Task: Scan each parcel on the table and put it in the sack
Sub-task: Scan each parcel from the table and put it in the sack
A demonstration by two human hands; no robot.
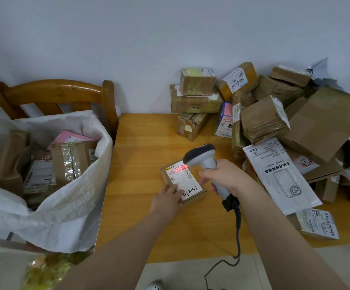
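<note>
Aiming scanner (203, 162), left hand (166, 199) flat on parcel (187, 180)

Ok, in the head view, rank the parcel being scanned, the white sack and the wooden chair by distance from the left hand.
1. The parcel being scanned, under the left hand and touching it.
2. The white sack, off to the left.
3. The wooden chair, behind the sack, far left.

Parcel (184, 182) label: handwritten "2041" after one handwritten character, barcode digits too small. Pouch (280, 176): upside-down print, unreadable. Other labels too small.
</note>
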